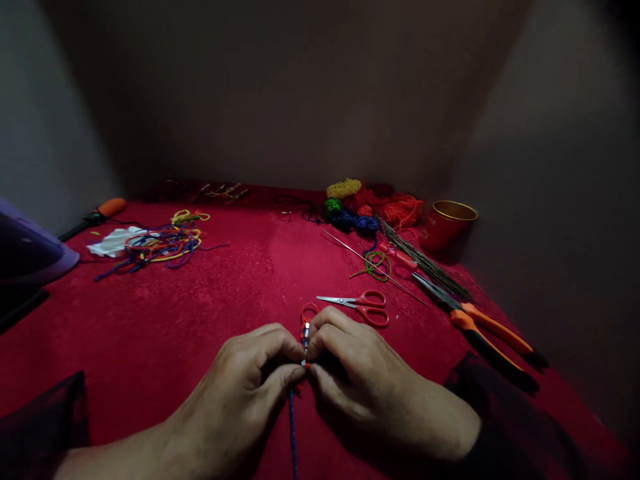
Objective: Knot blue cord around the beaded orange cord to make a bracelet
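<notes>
Head view | left hand [245, 383], before me: thumb and forefinger nearly meeting, pinching the beaded cord [307, 330] | right hand [363, 367]: fingertips closed on its other side | cord: between both hands, over the red tabletop [240, 287] | scissors [353, 303]: just beyond right hand

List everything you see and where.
Knotted cordwork: one, multicoloured, lower centre
Scissors: one, red handles, centre right
Pliers: one, orange handles, right
Twigs: one bundle, brown, right
Rod: one, metallic, right
Cord coil: one, green, right
Unclear item: one, red, by twigs
Cup: one, red, right
Yarn: several, mixed, back right
Tangled cords: several, mixed, left
Scrap: one, white, left
Likely iron: one, purple, left
Handle: one, orange, left
Patterned strands: several, mixed, back
Tabletop: one, red, underneath
Sleeves: two, black, bottom
Left hand, right hand: one each, at cordwork
</notes>
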{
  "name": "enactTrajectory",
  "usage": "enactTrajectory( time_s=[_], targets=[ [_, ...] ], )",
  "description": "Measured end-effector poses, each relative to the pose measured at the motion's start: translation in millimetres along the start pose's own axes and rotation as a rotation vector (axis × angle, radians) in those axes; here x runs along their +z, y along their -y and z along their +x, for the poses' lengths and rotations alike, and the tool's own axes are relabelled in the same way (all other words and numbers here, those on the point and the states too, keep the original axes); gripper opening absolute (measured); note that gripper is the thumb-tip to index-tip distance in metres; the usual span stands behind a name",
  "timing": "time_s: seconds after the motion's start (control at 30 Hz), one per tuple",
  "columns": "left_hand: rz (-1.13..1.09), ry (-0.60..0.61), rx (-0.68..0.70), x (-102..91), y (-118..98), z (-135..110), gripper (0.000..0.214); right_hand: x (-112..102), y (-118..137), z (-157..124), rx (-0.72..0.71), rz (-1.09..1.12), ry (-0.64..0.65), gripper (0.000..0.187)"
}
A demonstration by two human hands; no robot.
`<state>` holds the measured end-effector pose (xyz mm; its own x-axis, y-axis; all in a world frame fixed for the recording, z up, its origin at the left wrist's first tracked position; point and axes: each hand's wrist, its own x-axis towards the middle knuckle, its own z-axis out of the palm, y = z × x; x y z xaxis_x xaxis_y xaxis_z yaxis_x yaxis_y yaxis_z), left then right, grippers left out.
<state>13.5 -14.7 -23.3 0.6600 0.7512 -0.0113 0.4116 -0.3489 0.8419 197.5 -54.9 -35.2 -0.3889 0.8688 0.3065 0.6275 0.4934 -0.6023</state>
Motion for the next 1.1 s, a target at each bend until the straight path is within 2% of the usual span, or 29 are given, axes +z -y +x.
enactTrajectory(
  time_s=[0.3,0.57,0.77,0.97,1.1],
  targets=[
    [0.018,-0.015,0.004,0.0,-2,2,0.016,4,-1,2,-0.019,0.024,-0.05,0.014],
    [-0.019,-0.011,-0.023,0.3,-3,3,0.014,-7,5,1,0.033,0.047,0.054,0.016],
    [-0.081,-0.022,-0.106,1.4,-2,3,0.009,-5,3,0,-0.01,0.024,0.023,0.011],
    [-0.11,-0.046,-0.061,2.1,1,2,0.01,-2,1,2,-0.024,0.022,0.004,0.011],
    [-0.154,-0.05,-0.113,3.3,3,3,0.008,-4,4,2,-0.011,0.028,0.037,0.011]
  ],
)
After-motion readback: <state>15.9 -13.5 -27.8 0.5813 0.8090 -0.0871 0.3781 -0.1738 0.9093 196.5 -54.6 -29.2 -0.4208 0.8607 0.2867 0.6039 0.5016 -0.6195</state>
